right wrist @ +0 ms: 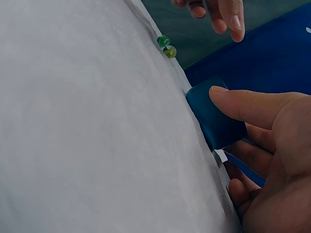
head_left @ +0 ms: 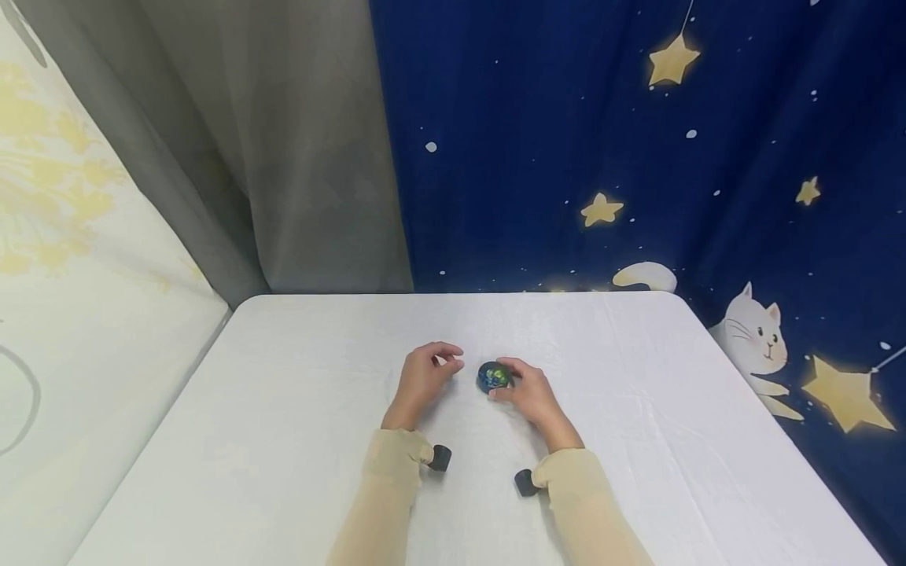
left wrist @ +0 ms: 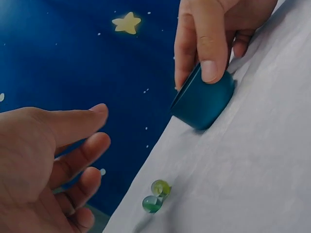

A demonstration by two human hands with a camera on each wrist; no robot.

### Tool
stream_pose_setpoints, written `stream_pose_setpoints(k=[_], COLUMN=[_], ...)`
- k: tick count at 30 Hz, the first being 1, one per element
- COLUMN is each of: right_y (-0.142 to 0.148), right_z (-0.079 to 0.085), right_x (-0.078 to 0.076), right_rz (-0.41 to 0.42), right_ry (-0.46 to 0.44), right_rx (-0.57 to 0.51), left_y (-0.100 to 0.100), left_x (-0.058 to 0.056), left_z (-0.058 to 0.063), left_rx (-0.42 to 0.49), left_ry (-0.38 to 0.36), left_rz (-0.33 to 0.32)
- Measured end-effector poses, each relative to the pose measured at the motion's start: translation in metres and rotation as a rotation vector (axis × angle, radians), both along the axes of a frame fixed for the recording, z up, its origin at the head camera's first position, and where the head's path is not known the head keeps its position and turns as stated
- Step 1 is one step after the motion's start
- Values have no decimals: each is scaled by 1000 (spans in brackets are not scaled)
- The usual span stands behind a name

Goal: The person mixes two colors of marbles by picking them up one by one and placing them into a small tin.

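Observation:
My right hand (head_left: 527, 391) holds a small blue-teal cup (left wrist: 206, 99) by its side, thumb and fingers on opposite walls. The cup is upright, close over the white table, and from above its mouth shows shiny green, yellow and blue marbles (head_left: 499, 376). To the left of the cup, my left hand (head_left: 425, 377) hovers with loosely bent fingers and nothing between them. Two glass marbles, a yellow-green one (left wrist: 160, 188) and a green one (left wrist: 152, 204), sit side by side on the cloth between the hands in the wrist views.
A white cloth covers the table (head_left: 269, 409). Behind it hang a grey curtain (head_left: 318, 157) and a dark blue one (head_left: 510, 157) with stars and a white cat. Black wrist devices (head_left: 440, 457) stick out from the beige sleeves (head_left: 385, 491).

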State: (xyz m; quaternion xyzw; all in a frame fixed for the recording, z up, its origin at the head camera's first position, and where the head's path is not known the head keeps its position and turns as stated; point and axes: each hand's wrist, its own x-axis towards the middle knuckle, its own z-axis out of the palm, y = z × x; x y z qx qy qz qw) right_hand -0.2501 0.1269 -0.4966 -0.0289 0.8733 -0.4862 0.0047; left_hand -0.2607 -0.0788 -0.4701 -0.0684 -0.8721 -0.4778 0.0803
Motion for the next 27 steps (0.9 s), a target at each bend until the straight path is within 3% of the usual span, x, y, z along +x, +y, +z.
stream_pose_setpoints(k=[12,27], right_y=[0,0], right_z=[2,3], right_x=[-1,-1], right_rz=[-5,-9], right_ry=[-15,-17], right_rx=[-2,-6], left_y=[-21,-26], left_x=[-4,-3], left_z=[-4,-13], left_rx=[-31,-160], left_ry=[-43,-198], left_rz=[11,17])
